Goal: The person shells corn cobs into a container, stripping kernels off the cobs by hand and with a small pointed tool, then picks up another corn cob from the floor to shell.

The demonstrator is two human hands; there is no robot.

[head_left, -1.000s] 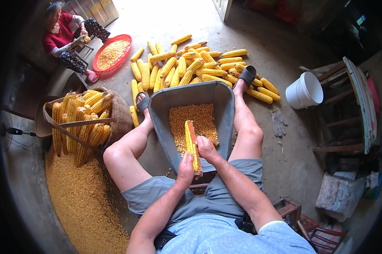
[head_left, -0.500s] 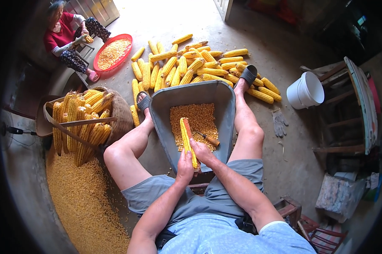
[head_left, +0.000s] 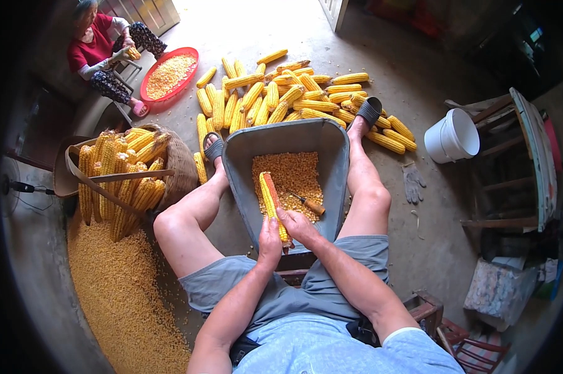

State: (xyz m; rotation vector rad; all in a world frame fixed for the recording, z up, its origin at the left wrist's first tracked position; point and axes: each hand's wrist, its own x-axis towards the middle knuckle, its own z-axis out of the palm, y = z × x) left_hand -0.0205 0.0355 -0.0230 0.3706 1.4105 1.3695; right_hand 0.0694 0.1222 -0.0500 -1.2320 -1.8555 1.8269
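Note:
An ear of corn (head_left: 268, 196) is held over the near end of a grey tub (head_left: 244, 162) between my knees. My left hand (head_left: 270, 242) is closed round its lower left side. My right hand (head_left: 298, 226) grips it from the right, thumb toward the cob. A reddish strip bare of kernels runs along the ear's right side; yellow kernels cover the left. Loose kernels (head_left: 284, 168) lie in the tub. On them rests a wooden-handled tool with a thin metal shaft (head_left: 312, 206), just beyond my right hand.
Beyond the tub lies a pile of corn ears (head_left: 250, 100). A basket (head_left: 182, 156) full of ears stands at left by a kernel heap (head_left: 119, 287). A co-worker (head_left: 97, 47) holds an ear near a red basin (head_left: 195, 62). At right are a white bucket (head_left: 447, 140) and a glove (head_left: 412, 184).
The ear's top has tipped a little to the left, and both hands have shifted slightly with it. The whole view has moved slightly. Both hands keep their hold.

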